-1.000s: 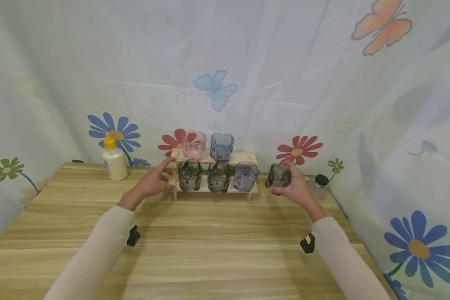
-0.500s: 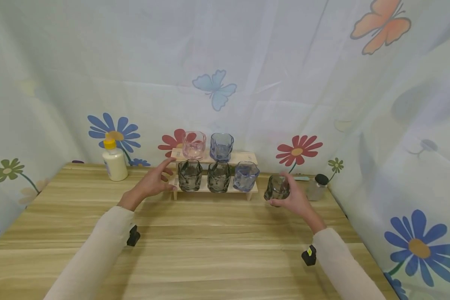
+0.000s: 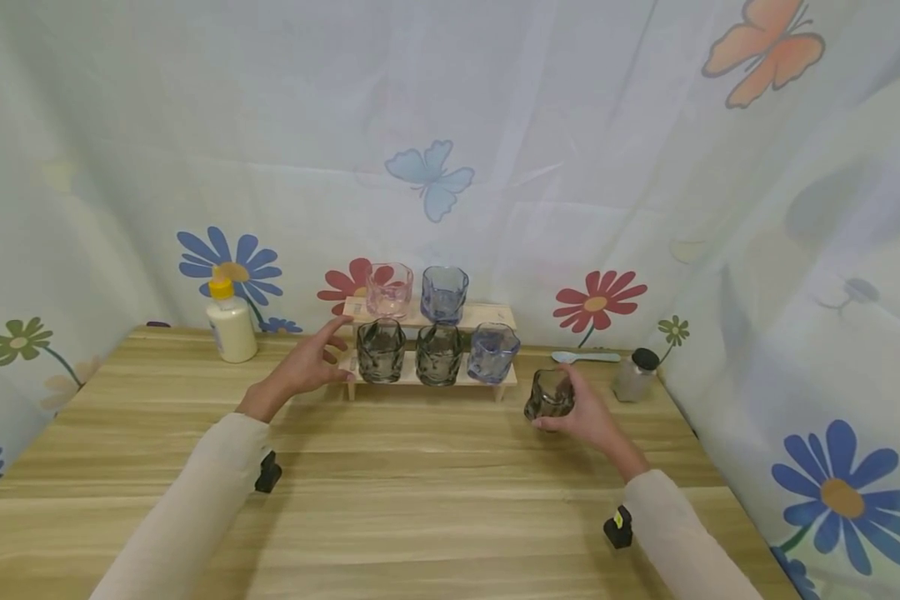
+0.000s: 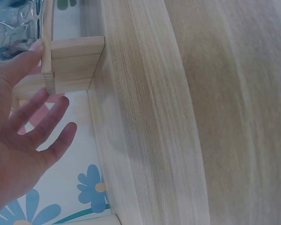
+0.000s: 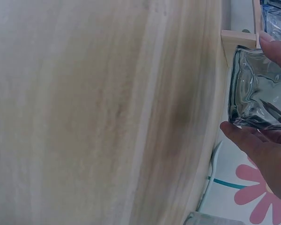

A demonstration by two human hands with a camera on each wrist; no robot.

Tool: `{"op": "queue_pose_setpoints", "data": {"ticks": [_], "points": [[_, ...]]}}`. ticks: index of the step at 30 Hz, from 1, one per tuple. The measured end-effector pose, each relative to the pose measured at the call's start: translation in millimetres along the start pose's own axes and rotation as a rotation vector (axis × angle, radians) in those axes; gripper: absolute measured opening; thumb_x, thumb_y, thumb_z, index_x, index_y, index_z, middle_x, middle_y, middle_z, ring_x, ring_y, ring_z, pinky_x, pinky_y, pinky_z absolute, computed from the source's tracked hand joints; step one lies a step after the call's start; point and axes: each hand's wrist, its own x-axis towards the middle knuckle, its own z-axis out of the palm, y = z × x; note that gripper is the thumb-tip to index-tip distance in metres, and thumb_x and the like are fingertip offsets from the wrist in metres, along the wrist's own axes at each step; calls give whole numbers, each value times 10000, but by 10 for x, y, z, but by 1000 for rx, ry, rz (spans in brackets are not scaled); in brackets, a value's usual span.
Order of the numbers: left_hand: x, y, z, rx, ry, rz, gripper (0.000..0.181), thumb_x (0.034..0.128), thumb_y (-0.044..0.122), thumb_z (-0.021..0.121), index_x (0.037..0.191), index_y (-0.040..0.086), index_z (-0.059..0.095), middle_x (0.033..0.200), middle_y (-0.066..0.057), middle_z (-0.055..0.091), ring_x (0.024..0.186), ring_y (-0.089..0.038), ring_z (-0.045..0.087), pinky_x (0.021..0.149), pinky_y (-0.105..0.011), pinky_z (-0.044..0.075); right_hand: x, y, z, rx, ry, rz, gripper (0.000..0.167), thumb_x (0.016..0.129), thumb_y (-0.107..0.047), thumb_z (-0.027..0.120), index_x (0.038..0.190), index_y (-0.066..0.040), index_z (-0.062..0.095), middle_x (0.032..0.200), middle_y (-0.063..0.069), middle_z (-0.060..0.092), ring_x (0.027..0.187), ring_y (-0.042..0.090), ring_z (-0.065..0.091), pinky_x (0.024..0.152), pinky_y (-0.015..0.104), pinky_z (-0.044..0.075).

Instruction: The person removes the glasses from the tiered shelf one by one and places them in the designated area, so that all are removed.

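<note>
My left hand (image 3: 303,362) touches the left end of a two-tier wooden rack (image 3: 487,314), fingers spread. In the left wrist view, thumb and index fingertip of that hand (image 4: 25,126) meet the shelf end (image 4: 47,61). The lower shelf bears two dark grey glasses (image 3: 380,354) (image 3: 438,357) and a blue glass (image 3: 492,354); a pink glass (image 3: 388,292) and another blue one (image 3: 444,296) stand above. Right of the rack, my right hand (image 3: 588,414) grips a dark grey glass (image 3: 546,398) between thumb and fingers, also seen gripped by that hand (image 5: 267,152) in the right wrist view.
A yellow-capped bottle (image 3: 232,329) stands at the back left. At the back right are a pale spoon (image 3: 588,357) and a black-lidded jar (image 3: 634,379). Flower-patterned cloth (image 3: 307,200) hangs behind and beside the wooden table (image 3: 420,492).
My right hand has brought its glass down and toward me, slightly left, so the spoon and jar show more fully. The left hand has stayed at the rack's end.
</note>
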Motion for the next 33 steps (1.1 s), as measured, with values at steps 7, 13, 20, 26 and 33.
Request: {"op": "queue_pose_setpoints", "data": {"ticks": [7, 13, 20, 26, 33], "points": [[-5, -6, -1, -1, 1, 8, 950, 844, 102, 796, 1583, 163, 202, 1318, -304, 556, 1105, -493, 624, 919, -596, 519, -23, 55, 83, 5, -11, 1, 972, 688, -274, 933, 1458, -107, 365, 1169, 211, 606, 1048, 341, 592, 916, 529, 488], [-3, -12, -4, 7, 13, 21, 951, 837, 105, 804, 1577, 162, 210, 1307, -304, 569, 1097, -494, 628, 917, -598, 519, -32, 88, 130, 16, -1, -42, 958, 662, -243, 949, 1425, -118, 385, 1109, 197, 622, 995, 308, 594, 885, 498, 491], [8, -35, 7, 9, 4, 15, 957, 842, 139, 809, 1580, 177, 202, 1322, -300, 563, 1111, -497, 620, 919, -602, 517, -42, 86, 154, -18, -17, -36, 980, 663, -266, 949, 1437, -74, 381, 1150, 228, 622, 1043, 353, 602, 919, 544, 490], [7, -33, 1, 5, 1, 8, 957, 843, 140, 808, 1582, 180, 201, 1331, -301, 557, 1119, -502, 616, 926, -606, 513, -52, 56, 150, -21, -38, -17, 989, 667, -270, 946, 1446, -50, 376, 1203, 250, 618, 1118, 406, 596, 966, 590, 470], [1, -22, 4, 15, 4, 6, 955, 842, 136, 808, 1580, 172, 204, 1324, -302, 565, 1108, -493, 625, 923, -605, 516, -58, 51, 149, -8, -64, 12, 996, 683, -258, 939, 1466, -71, 353, 1269, 262, 587, 1172, 412, 573, 1005, 593, 453]]}}
